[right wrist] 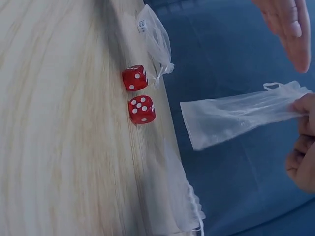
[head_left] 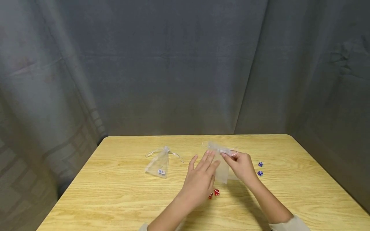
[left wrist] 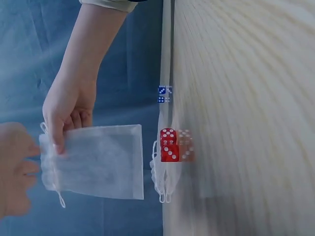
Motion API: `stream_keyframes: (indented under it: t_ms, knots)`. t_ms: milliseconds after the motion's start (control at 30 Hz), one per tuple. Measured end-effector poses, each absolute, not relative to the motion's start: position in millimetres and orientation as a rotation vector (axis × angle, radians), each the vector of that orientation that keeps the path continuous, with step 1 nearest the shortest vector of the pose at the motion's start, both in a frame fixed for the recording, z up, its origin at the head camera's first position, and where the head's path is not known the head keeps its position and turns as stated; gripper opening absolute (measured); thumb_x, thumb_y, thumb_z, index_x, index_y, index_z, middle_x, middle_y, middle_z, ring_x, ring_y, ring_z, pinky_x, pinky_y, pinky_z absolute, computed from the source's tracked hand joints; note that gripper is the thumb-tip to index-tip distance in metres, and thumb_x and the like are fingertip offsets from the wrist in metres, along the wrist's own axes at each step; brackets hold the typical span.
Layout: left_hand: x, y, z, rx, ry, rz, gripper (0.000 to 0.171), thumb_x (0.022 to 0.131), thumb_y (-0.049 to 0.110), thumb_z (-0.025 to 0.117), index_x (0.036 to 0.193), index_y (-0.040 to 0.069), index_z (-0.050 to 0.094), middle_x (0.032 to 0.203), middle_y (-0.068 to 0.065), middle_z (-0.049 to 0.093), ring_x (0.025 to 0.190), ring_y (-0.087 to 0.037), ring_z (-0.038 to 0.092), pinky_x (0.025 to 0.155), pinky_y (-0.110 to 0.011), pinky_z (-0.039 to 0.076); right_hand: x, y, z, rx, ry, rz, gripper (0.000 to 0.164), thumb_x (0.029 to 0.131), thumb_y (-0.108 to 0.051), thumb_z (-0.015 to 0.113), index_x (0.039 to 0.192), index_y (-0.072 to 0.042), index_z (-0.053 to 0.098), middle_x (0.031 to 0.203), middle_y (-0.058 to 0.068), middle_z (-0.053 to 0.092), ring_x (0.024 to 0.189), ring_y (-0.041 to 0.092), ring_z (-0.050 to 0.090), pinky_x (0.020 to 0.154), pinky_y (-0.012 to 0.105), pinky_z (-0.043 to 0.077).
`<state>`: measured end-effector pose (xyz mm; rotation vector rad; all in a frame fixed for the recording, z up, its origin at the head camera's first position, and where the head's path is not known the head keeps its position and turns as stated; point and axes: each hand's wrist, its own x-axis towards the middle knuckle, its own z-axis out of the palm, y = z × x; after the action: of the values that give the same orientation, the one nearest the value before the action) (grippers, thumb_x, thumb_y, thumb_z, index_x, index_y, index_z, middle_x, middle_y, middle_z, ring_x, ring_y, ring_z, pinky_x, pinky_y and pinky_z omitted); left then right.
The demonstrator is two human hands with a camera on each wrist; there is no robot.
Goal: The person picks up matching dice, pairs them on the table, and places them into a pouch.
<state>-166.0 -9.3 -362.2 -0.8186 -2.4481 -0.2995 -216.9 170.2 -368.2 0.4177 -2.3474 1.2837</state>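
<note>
Pouch (head_left: 222, 172) in right hand (head_left: 242, 166); cinched bag (head_left: 160, 161) holds white dice (head_left: 160, 172).

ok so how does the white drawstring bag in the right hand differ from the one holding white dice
The held sheer white drawstring bag, pinched by the right hand, is raised; the resting sheer white drawstring bag lies on the pale wood-grain table. The resting bag contains two white cube dice; none show in the held bag. The resting bag's neck is cinched narrow; the held bag's top spreads wide. Both have white cords.
</note>
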Motion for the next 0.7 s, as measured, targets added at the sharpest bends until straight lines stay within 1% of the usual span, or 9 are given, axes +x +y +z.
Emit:
stream_keyframes:
  t_ms: [67,167,233,267,300,400,500,533,700]
  knots:
    - [-167,-12,-362,-0.801,-2.370,-0.442,0.028,0.093,0.018,0.052,0.120,0.012,0.058,0.140,-0.008,0.042,0.133,-0.020,0.030,0.104,-0.047,0.021,-214,170,-369,0.503,-2.293,1.167,0.016,0.083,-0.004,0.067,0.067,-0.003,0.064,0.049,-0.008,0.039,0.043,0.000,0.028,0.038,0.020,0.026]
    - [-171,-17,-360,-0.759,-2.250,-0.645,0.017,0.090,0.016,0.056,0.105,0.011,0.060,0.131,-0.007,0.049,0.126,-0.020,0.038,0.097,-0.047,0.027,-210,169,-370,0.628,-2.207,0.921,0.015,0.075,0.002,0.072,0.065,-0.005,0.063,0.051,-0.008,0.045,0.045,-0.002,0.033,0.038,0.017,0.031]
    - [-173,-21,-358,-0.727,-2.206,-0.759,0.011,0.088,0.016,0.059,0.098,0.011,0.059,0.126,-0.006,0.050,0.122,-0.020,0.041,0.094,-0.046,0.027,-208,170,-370,0.706,-2.142,0.742,0.011,0.071,0.002,0.073,0.068,-0.004,0.065,0.054,-0.005,0.053,0.047,0.000,0.038,0.040,0.016,0.035]
    - [-175,-23,-358,-0.711,-2.195,-0.812,0.011,0.087,0.016,0.060,0.096,0.011,0.059,0.125,-0.006,0.050,0.121,-0.020,0.042,0.093,-0.045,0.027,-206,170,-370,0.743,-2.110,0.669,0.008,0.071,0.002,0.072,0.070,-0.003,0.066,0.056,-0.002,0.056,0.048,0.001,0.041,0.041,0.017,0.037]
    - [-176,-25,-357,-0.696,-2.195,-0.849,0.011,0.087,0.017,0.061,0.095,0.011,0.059,0.125,-0.006,0.050,0.120,-0.020,0.042,0.094,-0.045,0.026,-205,170,-370,0.774,-2.080,0.605,0.002,0.074,-0.002,0.070,0.073,-0.001,0.068,0.059,0.000,0.059,0.049,0.003,0.044,0.043,0.017,0.039]
    - [-180,-30,-355,-0.656,-2.226,-0.934,0.010,0.087,0.018,0.061,0.094,0.012,0.059,0.128,-0.005,0.048,0.121,-0.021,0.041,0.096,-0.045,0.023,-201,169,-368,0.840,-2.008,0.463,0.026,0.089,-0.020,0.057,0.081,0.001,0.071,0.062,0.002,0.063,0.051,0.007,0.051,0.046,0.023,0.044]
    - [-183,-33,-356,-0.636,-2.279,-0.988,0.010,0.090,0.021,0.059,0.094,0.013,0.062,0.132,-0.004,0.046,0.123,-0.023,0.038,0.098,-0.045,0.021,-197,168,-367,0.882,-1.962,0.395,0.049,0.098,-0.031,0.036,0.081,-0.001,0.070,0.063,0.002,0.065,0.052,0.011,0.055,0.050,0.028,0.048]
    - [-183,-34,-356,-0.635,-2.294,-1.003,0.011,0.091,0.022,0.058,0.094,0.013,0.064,0.133,-0.004,0.045,0.124,-0.023,0.038,0.098,-0.046,0.020,-196,167,-366,0.893,-1.946,0.379,0.051,0.099,-0.033,0.034,0.081,-0.002,0.070,0.063,0.002,0.065,0.053,0.012,0.057,0.051,0.030,0.048]
    - [-186,-36,-359,-0.652,-2.348,-1.005,0.022,0.094,0.027,0.053,0.091,0.012,0.070,0.134,-0.004,0.047,0.125,-0.023,0.037,0.098,-0.046,0.020,-194,165,-366,0.948,-1.892,0.352,0.047,0.100,-0.030,0.034,0.081,-0.005,0.069,0.064,0.002,0.065,0.052,0.013,0.057,0.050,0.030,0.048]
